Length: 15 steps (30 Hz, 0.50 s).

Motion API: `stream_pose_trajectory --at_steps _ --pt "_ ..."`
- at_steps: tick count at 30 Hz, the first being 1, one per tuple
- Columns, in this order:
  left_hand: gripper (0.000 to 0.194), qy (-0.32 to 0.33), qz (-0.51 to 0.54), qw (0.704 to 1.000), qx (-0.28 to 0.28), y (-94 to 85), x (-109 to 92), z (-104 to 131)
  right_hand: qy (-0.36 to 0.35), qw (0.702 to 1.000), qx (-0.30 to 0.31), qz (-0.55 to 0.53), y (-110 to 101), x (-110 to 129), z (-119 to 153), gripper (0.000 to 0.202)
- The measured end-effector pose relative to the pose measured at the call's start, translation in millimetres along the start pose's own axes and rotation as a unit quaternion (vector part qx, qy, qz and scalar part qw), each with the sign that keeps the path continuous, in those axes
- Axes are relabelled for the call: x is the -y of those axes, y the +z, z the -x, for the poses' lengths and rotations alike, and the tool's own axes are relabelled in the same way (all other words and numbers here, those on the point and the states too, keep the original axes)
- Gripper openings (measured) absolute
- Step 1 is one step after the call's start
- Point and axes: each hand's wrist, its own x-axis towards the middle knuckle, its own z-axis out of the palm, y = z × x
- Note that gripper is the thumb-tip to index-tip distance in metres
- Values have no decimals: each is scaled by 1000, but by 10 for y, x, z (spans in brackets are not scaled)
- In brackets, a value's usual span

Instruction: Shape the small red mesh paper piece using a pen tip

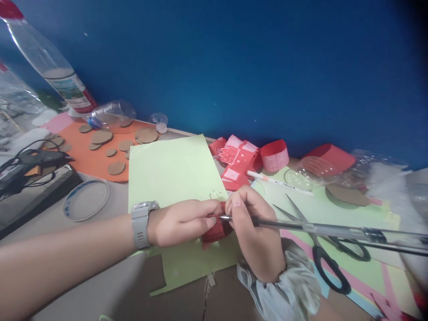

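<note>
My left hand (182,223), with a grey watch on its wrist, has its fingers closed on a small red piece (216,231) with a meshed surface. The underside of that piece is partly hidden by my fingers. Held in my right hand (257,236) is a clear-barrelled pen (321,229), its metal tip pointing left against the red piece. Beneath both hands lies a light green paper sheet (167,167). To the right, black-handled scissors (314,240) rest with their blades apart on coloured paper.
Cardboard discs (116,168) lie on orange paper (83,147). A tall bottle (50,62) stands at far left, above a black tool (30,167). A tape ring (86,200) is nearer. Red paper pieces (240,160) and a white marker (277,182) lie by the blue wall (234,67).
</note>
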Motion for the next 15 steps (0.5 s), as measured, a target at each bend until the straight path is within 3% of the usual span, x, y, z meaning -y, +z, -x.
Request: stream_pose_trajectory --at_steps 15 --pt "19 -10 12 1000 -2 9 -10 0 -11 1000 -3 21 -6 -4 -6 29"
